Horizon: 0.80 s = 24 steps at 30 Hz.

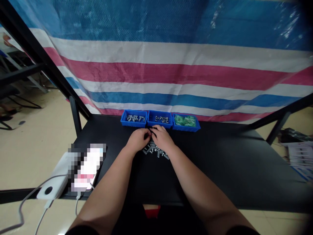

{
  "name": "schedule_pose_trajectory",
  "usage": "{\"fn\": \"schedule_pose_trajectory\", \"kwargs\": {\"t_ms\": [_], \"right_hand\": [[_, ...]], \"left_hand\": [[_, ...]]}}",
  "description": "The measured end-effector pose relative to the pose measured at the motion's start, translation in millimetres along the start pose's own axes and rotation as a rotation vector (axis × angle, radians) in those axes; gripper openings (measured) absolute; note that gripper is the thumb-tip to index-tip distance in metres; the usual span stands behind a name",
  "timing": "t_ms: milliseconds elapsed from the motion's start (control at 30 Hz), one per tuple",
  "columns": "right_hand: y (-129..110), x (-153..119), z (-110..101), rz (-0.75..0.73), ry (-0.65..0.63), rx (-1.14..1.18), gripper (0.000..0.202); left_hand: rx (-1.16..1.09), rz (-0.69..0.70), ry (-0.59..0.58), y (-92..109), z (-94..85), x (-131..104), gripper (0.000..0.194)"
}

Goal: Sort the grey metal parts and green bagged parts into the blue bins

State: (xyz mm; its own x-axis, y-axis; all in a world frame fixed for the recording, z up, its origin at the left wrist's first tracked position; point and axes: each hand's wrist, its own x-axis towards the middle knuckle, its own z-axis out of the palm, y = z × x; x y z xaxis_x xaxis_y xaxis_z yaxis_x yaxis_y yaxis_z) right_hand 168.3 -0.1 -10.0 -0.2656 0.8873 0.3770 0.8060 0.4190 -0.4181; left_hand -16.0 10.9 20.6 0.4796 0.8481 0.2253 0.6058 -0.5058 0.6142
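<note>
My left hand [139, 139] and my right hand [161, 138] meet fingertip to fingertip above a loose pile of small metal parts [157, 152] on the black table [195, 169]. The fingers of both are bent and pressed together; whatever lies between them is too small and hidden to name. Just beyond the hands, three blue bins stand side by side. Metal cylinders lie in the left bin [134, 123], small metal pieces in the middle bin [160, 124], and green-looking pieces in the right bin [186, 127].
A lit, pixelated phone [89, 166] and a white power bank [55, 176] with cables lie at the table's left edge. Behind the bins hangs a striped tarp [156, 73]. Black frame posts [75, 114] rise at both sides.
</note>
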Motion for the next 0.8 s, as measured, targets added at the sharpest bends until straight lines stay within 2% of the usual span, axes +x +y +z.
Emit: {"fn": "schedule_pose_trajectory", "kwargs": {"t_ms": [200,367,533,733,800], "right_hand": [[8.2,1.9,2.2,0.073,0.034,0.033,0.026],[12.6,3.9,-4.6,0.124,0.02,0.093,0.018],[12.6,3.0,-10.0,0.15,0.064,0.162,0.014],[12.2,3.8,-13.3,0.143,-0.047,0.154,0.028],[13.2,3.7,-14.8,0.131,-0.071,0.157,0.028]], "left_hand": [[0.02,-0.02,-0.028,-0.7,1.0,0.3,0.015],[0.017,-0.03,-0.032,0.4,1.0,0.2,0.015],[0.01,-0.027,-0.039,1.1,-0.3,-0.6,0.015],[0.007,-0.013,-0.047,-1.4,1.3,-0.2,0.014],[0.016,-0.011,-0.057,-2.5,2.4,-0.2,0.014]]}}
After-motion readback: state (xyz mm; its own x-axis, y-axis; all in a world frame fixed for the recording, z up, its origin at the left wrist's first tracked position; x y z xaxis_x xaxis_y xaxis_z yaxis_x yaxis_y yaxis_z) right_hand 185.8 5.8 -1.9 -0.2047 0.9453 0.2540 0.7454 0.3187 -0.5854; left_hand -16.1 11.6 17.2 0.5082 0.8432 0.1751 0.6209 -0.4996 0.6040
